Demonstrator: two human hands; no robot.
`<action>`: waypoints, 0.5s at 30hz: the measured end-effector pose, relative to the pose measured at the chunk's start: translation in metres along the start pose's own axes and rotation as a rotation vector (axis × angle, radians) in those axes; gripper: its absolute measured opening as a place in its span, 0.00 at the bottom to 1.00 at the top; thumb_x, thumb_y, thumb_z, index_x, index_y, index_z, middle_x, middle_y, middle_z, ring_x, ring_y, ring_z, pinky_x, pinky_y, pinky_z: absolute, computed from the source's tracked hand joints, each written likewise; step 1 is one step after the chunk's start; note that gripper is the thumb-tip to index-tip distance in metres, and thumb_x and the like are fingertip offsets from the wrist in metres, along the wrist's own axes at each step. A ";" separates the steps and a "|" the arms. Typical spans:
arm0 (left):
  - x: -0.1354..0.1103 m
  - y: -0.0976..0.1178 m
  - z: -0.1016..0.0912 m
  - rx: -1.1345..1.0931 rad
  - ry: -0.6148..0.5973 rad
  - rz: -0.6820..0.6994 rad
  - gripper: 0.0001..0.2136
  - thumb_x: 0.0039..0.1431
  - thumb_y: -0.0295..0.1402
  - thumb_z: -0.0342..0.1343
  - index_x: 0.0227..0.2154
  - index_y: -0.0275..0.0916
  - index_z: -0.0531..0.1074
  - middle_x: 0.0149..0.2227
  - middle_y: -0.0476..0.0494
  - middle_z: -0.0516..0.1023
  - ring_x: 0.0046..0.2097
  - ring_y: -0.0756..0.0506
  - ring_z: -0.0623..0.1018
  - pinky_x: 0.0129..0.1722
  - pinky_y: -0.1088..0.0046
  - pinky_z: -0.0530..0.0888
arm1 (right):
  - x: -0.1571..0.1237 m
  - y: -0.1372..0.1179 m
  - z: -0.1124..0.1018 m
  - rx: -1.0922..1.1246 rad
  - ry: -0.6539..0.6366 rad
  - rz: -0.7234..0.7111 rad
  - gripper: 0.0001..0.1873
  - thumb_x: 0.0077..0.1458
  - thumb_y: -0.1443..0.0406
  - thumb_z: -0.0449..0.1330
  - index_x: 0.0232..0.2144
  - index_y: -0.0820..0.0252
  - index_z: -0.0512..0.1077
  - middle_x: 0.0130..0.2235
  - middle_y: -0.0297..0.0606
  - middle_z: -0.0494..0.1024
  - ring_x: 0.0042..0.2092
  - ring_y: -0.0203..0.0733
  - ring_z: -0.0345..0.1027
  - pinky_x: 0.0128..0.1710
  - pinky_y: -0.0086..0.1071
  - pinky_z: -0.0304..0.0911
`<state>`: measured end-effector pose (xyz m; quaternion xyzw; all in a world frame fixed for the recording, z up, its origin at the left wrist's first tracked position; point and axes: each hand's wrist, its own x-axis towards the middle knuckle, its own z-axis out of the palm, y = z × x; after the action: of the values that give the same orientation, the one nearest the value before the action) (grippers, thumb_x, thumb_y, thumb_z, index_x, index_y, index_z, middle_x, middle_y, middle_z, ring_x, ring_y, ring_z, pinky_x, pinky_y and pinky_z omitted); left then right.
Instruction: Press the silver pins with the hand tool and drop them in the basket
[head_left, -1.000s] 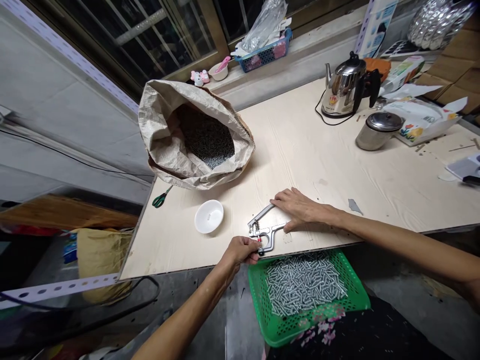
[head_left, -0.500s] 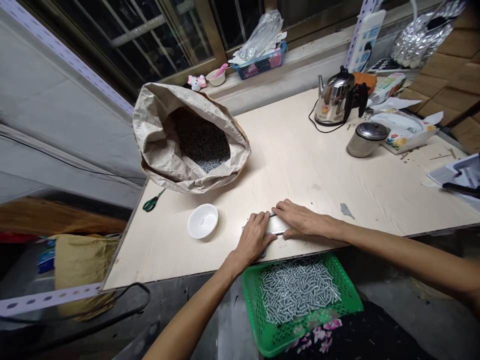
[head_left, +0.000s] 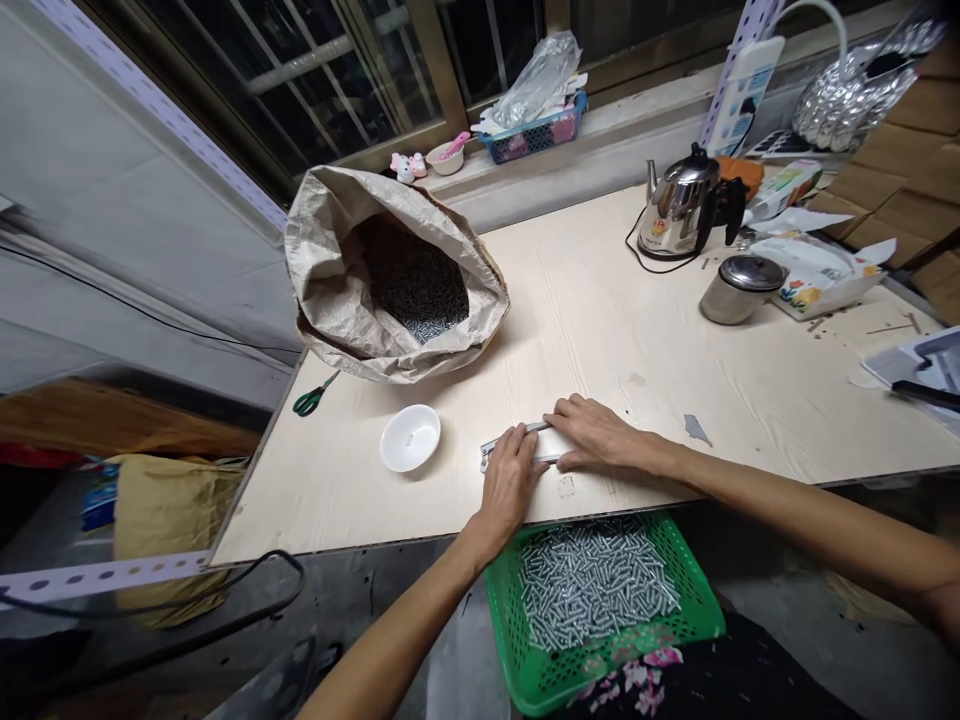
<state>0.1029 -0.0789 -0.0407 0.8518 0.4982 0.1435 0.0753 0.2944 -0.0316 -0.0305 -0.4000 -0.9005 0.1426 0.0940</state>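
A metal hand press tool [head_left: 504, 442] lies on the pale wooden table [head_left: 645, 340] near its front edge. My left hand [head_left: 508, 482] lies over the tool's head with fingers curled down on it. My right hand [head_left: 592, 434] covers the tool's handles, fingers pressed flat on them. Most of the tool is hidden under both hands. Below the table edge, on my lap, rests a green plastic basket [head_left: 525, 650] filled with small silver metal pieces [head_left: 596, 582].
A small white dish [head_left: 409, 438] sits left of my hands. Behind it stand an open sack [head_left: 330, 280] of dark metal pieces and green-handled scissors [head_left: 311, 397]. A steel kettle [head_left: 679, 205], a steel pot [head_left: 735, 288] and boxes fill the far right.
My left hand left the tool's lower jaw at the table edge and came up onto the tool's head. The right hand stayed on the handles. The tool's handles look closed together now.
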 end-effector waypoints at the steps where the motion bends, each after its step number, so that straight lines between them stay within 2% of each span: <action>1: -0.006 0.001 -0.001 0.000 0.056 -0.003 0.16 0.61 0.31 0.52 0.52 0.38 0.65 0.56 0.35 0.65 0.57 0.38 0.65 0.52 0.56 0.68 | -0.001 0.002 -0.003 0.024 0.020 -0.013 0.29 0.47 0.53 0.65 0.47 0.63 0.68 0.44 0.47 0.70 0.44 0.49 0.61 0.40 0.39 0.60; 3: -0.020 0.000 -0.007 -0.005 0.161 -0.060 0.16 0.61 0.31 0.51 0.53 0.38 0.64 0.58 0.35 0.63 0.59 0.37 0.63 0.53 0.56 0.67 | -0.004 0.005 -0.006 0.058 0.093 -0.005 0.29 0.51 0.54 0.63 0.51 0.63 0.65 0.48 0.48 0.69 0.46 0.49 0.60 0.42 0.39 0.60; 6: -0.040 -0.010 -0.026 -0.016 0.239 -0.276 0.11 0.62 0.34 0.50 0.45 0.37 0.71 0.47 0.36 0.71 0.49 0.39 0.70 0.48 0.58 0.70 | -0.010 0.000 -0.002 0.084 0.190 0.040 0.14 0.59 0.62 0.55 0.46 0.61 0.68 0.44 0.45 0.70 0.45 0.46 0.61 0.43 0.38 0.59; 8: -0.050 -0.020 -0.038 -0.025 0.195 -0.416 0.10 0.62 0.36 0.50 0.36 0.36 0.73 0.37 0.38 0.74 0.42 0.40 0.71 0.43 0.60 0.70 | -0.015 -0.008 0.005 0.112 0.187 0.024 0.09 0.61 0.63 0.54 0.40 0.61 0.70 0.39 0.42 0.71 0.42 0.43 0.63 0.41 0.36 0.59; 10: -0.057 -0.028 -0.045 -0.051 0.119 -0.490 0.12 0.62 0.37 0.49 0.30 0.37 0.74 0.32 0.41 0.73 0.38 0.41 0.71 0.40 0.63 0.69 | -0.018 -0.019 0.014 0.119 0.170 -0.008 0.09 0.60 0.61 0.56 0.38 0.60 0.70 0.38 0.41 0.72 0.41 0.43 0.63 0.40 0.36 0.58; 15: -0.057 -0.034 -0.045 -0.102 0.030 -0.604 0.13 0.61 0.36 0.47 0.27 0.37 0.73 0.31 0.42 0.74 0.37 0.44 0.72 0.37 0.69 0.67 | -0.015 -0.037 0.033 0.009 0.155 -0.011 0.11 0.56 0.58 0.60 0.36 0.60 0.67 0.37 0.39 0.72 0.39 0.43 0.62 0.39 0.36 0.53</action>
<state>0.0335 -0.1126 -0.0171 0.6580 0.7222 0.1517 0.1499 0.2691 -0.0725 -0.0504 -0.4047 -0.8919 0.1145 0.1661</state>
